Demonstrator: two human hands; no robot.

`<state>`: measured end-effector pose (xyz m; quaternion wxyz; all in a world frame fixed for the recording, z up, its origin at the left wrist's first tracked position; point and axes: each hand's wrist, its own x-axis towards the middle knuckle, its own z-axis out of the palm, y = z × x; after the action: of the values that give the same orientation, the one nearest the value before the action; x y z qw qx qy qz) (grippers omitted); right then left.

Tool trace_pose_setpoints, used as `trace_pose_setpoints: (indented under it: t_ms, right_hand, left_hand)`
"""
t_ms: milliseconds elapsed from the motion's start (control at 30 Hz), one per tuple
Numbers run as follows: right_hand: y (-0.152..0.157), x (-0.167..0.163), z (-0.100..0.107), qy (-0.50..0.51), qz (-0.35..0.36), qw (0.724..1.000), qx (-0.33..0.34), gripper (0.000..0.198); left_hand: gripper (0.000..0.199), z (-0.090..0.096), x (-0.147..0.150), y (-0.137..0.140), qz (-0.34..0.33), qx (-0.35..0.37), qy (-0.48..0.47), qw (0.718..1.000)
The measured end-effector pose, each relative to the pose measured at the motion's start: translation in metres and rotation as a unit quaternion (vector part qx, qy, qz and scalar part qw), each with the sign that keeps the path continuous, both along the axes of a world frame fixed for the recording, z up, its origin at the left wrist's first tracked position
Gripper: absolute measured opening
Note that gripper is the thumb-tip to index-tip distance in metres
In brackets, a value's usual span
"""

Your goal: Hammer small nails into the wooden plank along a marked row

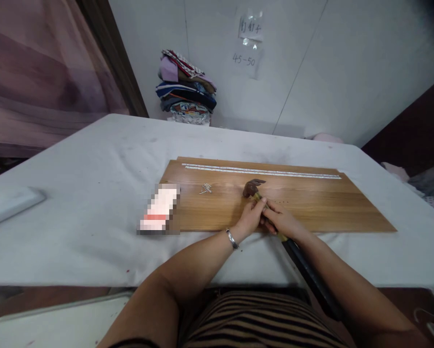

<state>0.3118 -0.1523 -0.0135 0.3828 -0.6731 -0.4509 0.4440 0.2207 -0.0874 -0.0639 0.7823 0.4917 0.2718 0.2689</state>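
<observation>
Striped cloth (260, 324) lowest in view, just below the near edge of the table (93, 193). Both forearms reaching over that edge onto the wooden board (311, 203). Left hand (251, 217), bracelet (231, 239) on its wrist, curled shut beside the right, fingers seemingly pinching something too small to make out. Right hand (284, 222) closed around the hammer (271, 212) high on its handle; dark handle end trailing back off the near edge, rusty head (253, 187) resting on the board near its middle. Small heap of nails (205, 188) on the board, left of the head. Pale metal strip (260, 171) along the board's far edge. Folded clothes (186, 87) stacked at the far edge against the wall.
</observation>
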Motion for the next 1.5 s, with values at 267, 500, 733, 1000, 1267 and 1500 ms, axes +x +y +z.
trace_pose_setpoints:
  t_ms: [267,500,733,1000,1267,1500]
  right_hand:
    - [-0.0014,0.0024,-0.0028,-0.01,0.008,1.0,0.006,0.022]
    - [-0.0024,0.0039,-0.0081,-0.012,0.005,1.0,0.021,0.02]
    - [-0.0018,0.0054,-0.0062,0.001,0.007,1.0,-0.001,0.019]
    - [-0.0051,0.0034,-0.0036,-0.009,0.011,1.0,0.008,0.024]
    - [-0.0028,0.0051,-0.0023,0.003,0.017,1.0,0.004,0.021]
    - [-0.006,0.003,-0.0016,-0.004,0.015,1.0,0.006,0.025]
  left_hand:
    - [0.055,-0.0009,0.0003,-0.0001,0.005,-0.004,0.004,1.0]
    - [0.054,-0.0034,0.001,-0.0008,0.011,-0.001,0.003,1.0]
    - [0.055,-0.0036,0.0007,-0.0005,-0.007,-0.002,-0.001,1.0]
    - [0.055,-0.0019,-0.0017,-0.0023,-0.007,0.008,0.015,1.0]
    - [0.056,0.0014,-0.0033,-0.002,-0.009,0.01,0.006,1.0]
    - [0.055,-0.0006,-0.0027,-0.0031,-0.005,0.019,0.012,1.0]
